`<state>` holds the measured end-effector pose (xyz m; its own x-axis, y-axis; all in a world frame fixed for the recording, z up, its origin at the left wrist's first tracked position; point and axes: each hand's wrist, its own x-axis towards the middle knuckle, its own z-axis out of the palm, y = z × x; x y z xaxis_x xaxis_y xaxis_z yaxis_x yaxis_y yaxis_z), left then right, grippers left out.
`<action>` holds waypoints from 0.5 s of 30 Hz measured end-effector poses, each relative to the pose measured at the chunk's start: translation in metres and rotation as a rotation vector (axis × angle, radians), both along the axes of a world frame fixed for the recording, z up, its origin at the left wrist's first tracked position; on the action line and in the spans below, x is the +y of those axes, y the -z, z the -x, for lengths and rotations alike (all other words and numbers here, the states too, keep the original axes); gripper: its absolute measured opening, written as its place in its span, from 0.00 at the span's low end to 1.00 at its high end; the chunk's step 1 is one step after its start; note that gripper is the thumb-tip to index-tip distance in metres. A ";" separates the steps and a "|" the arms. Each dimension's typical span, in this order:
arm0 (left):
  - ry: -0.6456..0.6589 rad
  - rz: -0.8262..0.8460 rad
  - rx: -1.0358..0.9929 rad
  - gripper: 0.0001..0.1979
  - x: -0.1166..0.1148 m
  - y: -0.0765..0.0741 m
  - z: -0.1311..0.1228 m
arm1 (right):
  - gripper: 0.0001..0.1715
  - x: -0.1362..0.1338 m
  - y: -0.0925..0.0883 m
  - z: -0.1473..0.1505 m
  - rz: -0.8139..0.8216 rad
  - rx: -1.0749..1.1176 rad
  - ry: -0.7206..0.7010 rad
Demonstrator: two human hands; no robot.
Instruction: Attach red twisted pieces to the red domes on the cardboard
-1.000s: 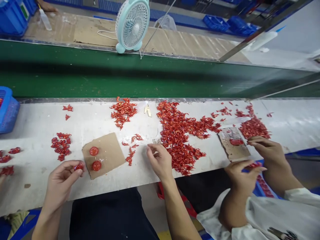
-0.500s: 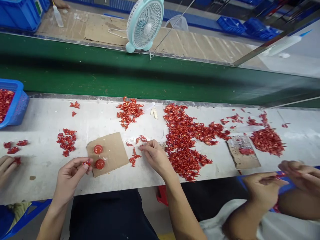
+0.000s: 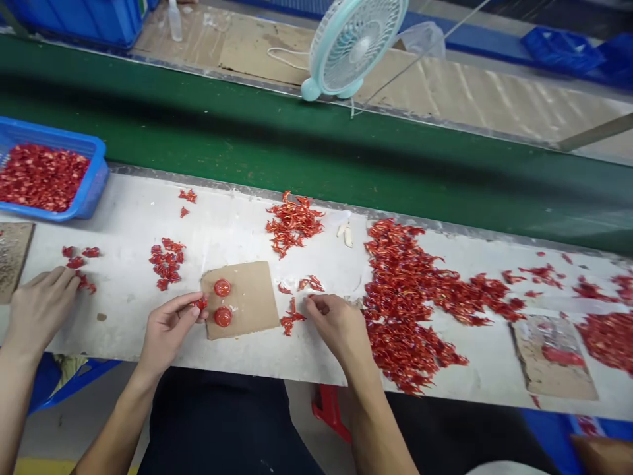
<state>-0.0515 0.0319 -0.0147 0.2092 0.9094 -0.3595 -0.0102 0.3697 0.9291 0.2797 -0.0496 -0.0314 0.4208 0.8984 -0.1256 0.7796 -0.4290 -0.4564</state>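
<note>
Near the front edge of the white bench [image 3: 123,218], just left of a cardboard square [image 3: 252,297]: left hand [image 3: 168,326], thumb and forefinger pinched narrow on a small red piece [image 3: 201,303]. Holds it right at the card's left edge, close beside two round red caps [image 3: 222,287] sitting on the card, one behind the other. Keeps the other fingers curled loosely underneath.

Right of the card: right hand [image 3: 339,326], knuckles up, fingers bent down toward the bench. Rests just beside a few loose red bits [image 3: 291,320] lying between card and hand. Cannot tell whether anything sits in that grip, with the fingertips tucked under and out of sight.

Just right of that hand, close against its far side: big heap of red pieces [image 3: 405,297], spread out toward the bench's right end. Farther back, near the green belt [image 3: 297,152]: smaller heap [image 3: 293,223], with a white scrap [image 3: 346,232] just beside it. Left of the card: small cluster of red pieces [image 3: 165,262].

At far left: co-worker's hand [image 3: 39,307], resting on the bench near a few more red bits, and behind it a blue basket [image 3: 93,185] filled with red pieces. At far right: second cardboard piece [image 3: 554,359] with red material on it. Beyond the belt: pale blue fan [image 3: 353,46], standing on a brown board.
</note>
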 end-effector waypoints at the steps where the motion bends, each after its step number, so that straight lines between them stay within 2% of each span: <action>1: 0.005 0.006 -0.001 0.16 -0.001 -0.001 0.001 | 0.18 0.002 -0.004 0.001 -0.005 0.012 0.009; 3: 0.007 0.015 -0.007 0.17 -0.003 -0.001 0.001 | 0.17 0.007 -0.014 0.010 -0.069 0.122 0.023; 6: -0.030 0.028 -0.037 0.16 -0.006 0.001 0.001 | 0.17 0.021 -0.030 0.037 -0.175 0.518 0.017; 9: -0.050 0.048 -0.072 0.19 -0.008 0.006 0.001 | 0.19 0.040 -0.039 0.072 -0.094 0.887 -0.004; 12: -0.049 0.029 -0.070 0.18 -0.010 0.013 0.002 | 0.21 0.061 -0.035 0.099 -0.023 1.023 -0.033; 15: -0.042 -0.022 -0.003 0.14 -0.013 0.020 0.001 | 0.23 0.076 -0.025 0.113 -0.007 1.045 -0.038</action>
<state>-0.0529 0.0193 -0.0347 0.1722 0.9249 -0.3391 -0.0279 0.3487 0.9368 0.1669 0.0264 -0.0065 0.0771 0.9107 -0.4058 0.0077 -0.4076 -0.9131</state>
